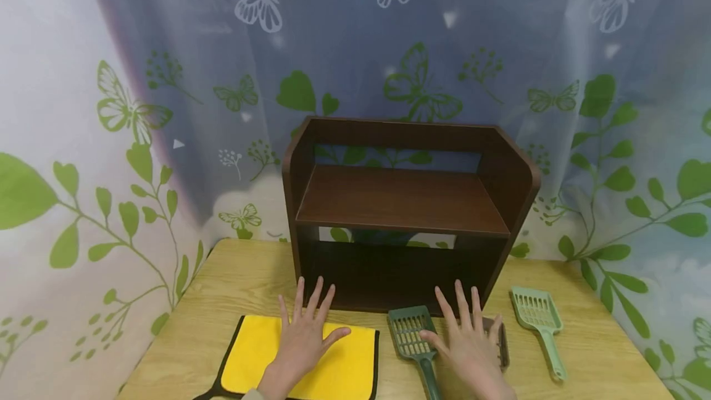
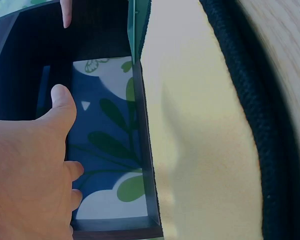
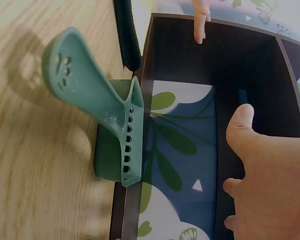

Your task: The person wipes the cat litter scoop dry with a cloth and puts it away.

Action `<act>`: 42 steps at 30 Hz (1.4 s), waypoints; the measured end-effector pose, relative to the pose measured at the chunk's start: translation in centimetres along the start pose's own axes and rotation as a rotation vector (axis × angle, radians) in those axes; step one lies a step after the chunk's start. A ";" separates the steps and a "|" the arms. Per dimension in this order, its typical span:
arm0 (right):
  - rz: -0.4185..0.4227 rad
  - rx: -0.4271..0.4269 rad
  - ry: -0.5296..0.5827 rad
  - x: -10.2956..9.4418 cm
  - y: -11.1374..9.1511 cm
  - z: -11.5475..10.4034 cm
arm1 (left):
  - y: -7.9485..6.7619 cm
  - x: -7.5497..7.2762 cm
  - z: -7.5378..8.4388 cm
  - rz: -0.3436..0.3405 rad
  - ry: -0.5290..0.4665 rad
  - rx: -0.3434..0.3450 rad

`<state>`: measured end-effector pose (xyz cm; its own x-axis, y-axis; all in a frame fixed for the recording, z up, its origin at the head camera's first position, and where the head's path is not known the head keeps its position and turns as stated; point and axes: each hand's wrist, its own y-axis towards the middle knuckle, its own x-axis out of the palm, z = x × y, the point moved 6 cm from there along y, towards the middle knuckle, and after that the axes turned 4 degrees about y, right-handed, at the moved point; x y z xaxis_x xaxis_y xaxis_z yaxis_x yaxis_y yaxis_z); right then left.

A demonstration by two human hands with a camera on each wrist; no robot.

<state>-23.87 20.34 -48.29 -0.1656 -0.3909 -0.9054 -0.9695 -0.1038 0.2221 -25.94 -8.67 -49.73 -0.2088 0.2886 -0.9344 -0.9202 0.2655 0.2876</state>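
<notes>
My left hand (image 1: 302, 341), fingers spread, hovers over a yellow cloth (image 1: 347, 363) with black edging and a black strap at its left corner. The right hand (image 1: 472, 350) is spread likewise, holding nothing. Beside its thumb lies a dark green slotted litter scoop (image 1: 410, 333), its handle toward me. A brown item (image 1: 503, 350) is mostly hidden under the right hand. In the right wrist view, the dark green scoop (image 3: 112, 125) shows near the shelf's front edge. Past the fingertips of both hands stands a dark brown two-tier shelf (image 1: 405, 196).
A light green litter scoop (image 1: 537, 310) lies on the wooden table (image 1: 600, 350) at the right. Behind the table hangs a curtain (image 1: 344, 29) printed with leaves and butterflies. The shelf's lower compartment (image 1: 383, 273) faces me.
</notes>
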 end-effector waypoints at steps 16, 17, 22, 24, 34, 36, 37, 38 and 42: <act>-0.009 -0.003 0.023 0.1 0.6 -0.1 | -0.4 0.1 -0.6 0.079 -0.002 0.042; -0.005 -0.004 0.023 0.1 0.6 -0.1 | -0.3 0.0 -0.6 0.089 0.000 0.047; 0.014 -0.003 0.047 0.1 0.6 0.4 | 0.0 -0.6 -0.4 0.103 -0.001 0.055; 0.001 0.011 0.072 0.0 0.6 0.7 | 0.2 -0.9 -0.3 0.091 -0.009 0.053; -0.083 0.135 0.323 -1.1 0.5 2.4 | 0.6 -1.3 -1.3 0.057 -0.162 0.010; -0.078 0.155 0.397 -1.0 0.5 2.7 | 0.6 -1.4 -1.7 0.077 -0.206 -0.008; -0.073 0.165 0.429 -0.8 0.5 2.9 | 0.6 -1.5 -1.8 0.089 -0.230 -0.015; -0.068 0.176 0.455 -0.7 0.4 3.1 | 0.6 -1.5 -2.0 0.097 -0.254 -0.023; -0.055 0.222 0.521 -0.1 0.1 3.6 | 0.8 -1.2 -3.3 0.103 -0.330 -0.062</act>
<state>-24.62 23.68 -49.52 -0.0574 -0.7959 -0.6026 -0.9982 0.0360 0.0476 -27.54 -11.80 -49.04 -0.1931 0.5954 -0.7799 -0.9203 0.1658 0.3544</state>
